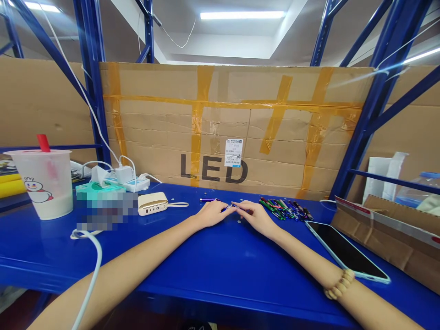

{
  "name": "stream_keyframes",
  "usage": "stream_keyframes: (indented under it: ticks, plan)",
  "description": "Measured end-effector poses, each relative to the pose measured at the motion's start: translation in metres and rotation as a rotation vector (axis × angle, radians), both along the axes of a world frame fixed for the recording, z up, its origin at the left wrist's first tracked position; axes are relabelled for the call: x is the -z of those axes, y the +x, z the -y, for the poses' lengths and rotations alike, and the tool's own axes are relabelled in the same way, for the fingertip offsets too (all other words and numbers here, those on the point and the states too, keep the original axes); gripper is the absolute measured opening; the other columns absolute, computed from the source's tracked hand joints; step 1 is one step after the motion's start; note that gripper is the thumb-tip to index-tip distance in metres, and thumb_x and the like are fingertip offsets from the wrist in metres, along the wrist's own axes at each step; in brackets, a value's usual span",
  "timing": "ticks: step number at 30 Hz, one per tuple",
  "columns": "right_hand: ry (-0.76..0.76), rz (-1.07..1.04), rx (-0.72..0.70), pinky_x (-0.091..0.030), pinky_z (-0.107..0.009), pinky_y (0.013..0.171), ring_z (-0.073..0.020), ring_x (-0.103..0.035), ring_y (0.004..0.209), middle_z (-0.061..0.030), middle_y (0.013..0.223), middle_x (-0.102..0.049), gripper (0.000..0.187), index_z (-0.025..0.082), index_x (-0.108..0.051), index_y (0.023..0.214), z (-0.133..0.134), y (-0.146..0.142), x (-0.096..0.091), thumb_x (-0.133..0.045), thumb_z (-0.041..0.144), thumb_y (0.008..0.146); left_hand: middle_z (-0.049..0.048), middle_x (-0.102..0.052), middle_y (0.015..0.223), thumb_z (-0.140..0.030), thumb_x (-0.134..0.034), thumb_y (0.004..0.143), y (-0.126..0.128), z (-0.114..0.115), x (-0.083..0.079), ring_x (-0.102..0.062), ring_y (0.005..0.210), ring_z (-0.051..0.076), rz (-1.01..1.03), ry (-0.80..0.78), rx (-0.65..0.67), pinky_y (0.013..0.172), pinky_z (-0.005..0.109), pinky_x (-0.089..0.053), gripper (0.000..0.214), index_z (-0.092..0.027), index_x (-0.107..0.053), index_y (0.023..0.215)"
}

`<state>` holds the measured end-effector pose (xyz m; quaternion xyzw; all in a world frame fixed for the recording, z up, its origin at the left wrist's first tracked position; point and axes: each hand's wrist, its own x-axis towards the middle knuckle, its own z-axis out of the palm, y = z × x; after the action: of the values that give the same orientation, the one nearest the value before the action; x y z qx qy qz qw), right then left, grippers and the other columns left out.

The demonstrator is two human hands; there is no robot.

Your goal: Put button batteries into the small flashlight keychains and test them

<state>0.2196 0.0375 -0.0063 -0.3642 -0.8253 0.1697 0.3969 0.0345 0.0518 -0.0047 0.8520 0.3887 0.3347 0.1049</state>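
Observation:
Both hands meet low over the blue shelf top, their fingertips at a small blue pen (229,207). My left hand (210,213) is closed with its fingers on one end of the pen. From the other side, the thumb and fingers of my right hand (256,216) pinch at it; the fingers hide part of the pen. Just behind my left hand lies a dark blue-purple pen (208,200). Right of my right hand is a loose pile of pens (285,209) in green, blue, red and dark colours.
A phone (347,251) and an open cardboard box (388,238) lie at the right. On the left stand a cup (51,183), a tissue pack (99,190), a power strip (139,184) and a cream power bank (152,204). A white cable (98,256) crosses my left forearm. Cardboard (165,133) closes the back.

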Motion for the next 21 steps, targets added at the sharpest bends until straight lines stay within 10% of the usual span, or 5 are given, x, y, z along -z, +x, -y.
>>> stream_keyframes:
  ticks: [11,21]
  plan:
    - [-0.297,-0.162,0.014,-0.049,-0.026,0.057,-0.0141,-0.059,0.069,-0.0066,0.092,-0.067,0.045,0.017,-0.062,0.112,0.0037,-0.0042,-0.0042,-0.054,0.043,0.077,0.0022,-0.056,0.079,-0.036,-0.039,0.088,-0.0015,-0.0038,0.0011,-0.049,0.080,0.018,-0.039,0.068,0.051,0.073,0.027,-0.037,0.021,-0.022,-0.054,0.088]
    - [-0.233,-0.240,0.149,-0.050,-0.031,0.065,-0.0190,-0.062,0.074,-0.0075,0.082,-0.069,0.033,0.014,-0.067,0.081,0.0007,-0.0029,-0.0047,-0.060,0.044,0.068,0.0070,-0.057,0.087,-0.029,-0.038,0.089,0.0027,-0.0003,-0.0007,-0.045,0.083,0.022,-0.213,0.191,0.059,0.077,0.034,-0.037,0.018,-0.019,-0.052,0.084]
